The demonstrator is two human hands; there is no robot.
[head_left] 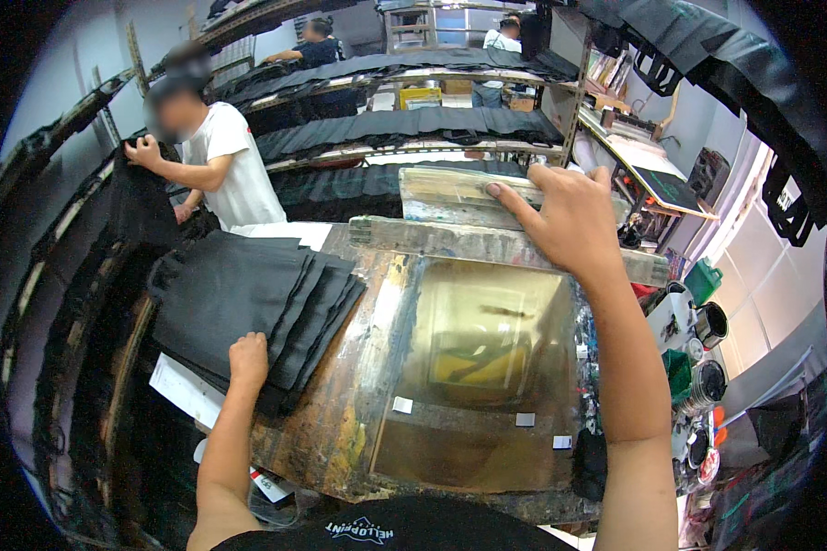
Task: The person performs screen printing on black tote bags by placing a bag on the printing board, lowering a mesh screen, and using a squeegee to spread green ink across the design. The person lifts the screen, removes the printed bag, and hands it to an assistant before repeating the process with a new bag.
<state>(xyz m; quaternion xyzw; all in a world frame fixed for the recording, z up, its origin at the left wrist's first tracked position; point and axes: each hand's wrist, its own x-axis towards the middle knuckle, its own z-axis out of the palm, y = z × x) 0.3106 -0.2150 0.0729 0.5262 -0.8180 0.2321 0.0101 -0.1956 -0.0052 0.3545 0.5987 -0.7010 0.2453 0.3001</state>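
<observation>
My left hand (pixel 249 356) is closed at the near edge of a stack of flat black fabric bags (pixel 225 275), its fingers curled onto the top bag. The bags lie in uneven, overlapping layers on the left of the work table. My right hand (pixel 570 216) is stretched out to the far side, its thumb and fingers gripping a worn, paint-stained wooden frame piece (pixel 455 190). A long stained wooden bar (pixel 469 241) lies just in front of it. Nearer to me is a glossy amber printing board (pixel 469 432) with small white tabs on it.
A person in a white shirt (pixel 239 165) handles black fabric at the left racks; two more people are farther back. Shelves of black bags (pixel 413 130) stand behind the table. Tins and tubs (pixel 708 381) crowd the right side. More black bags (pixel 790 202) hang at the upper right.
</observation>
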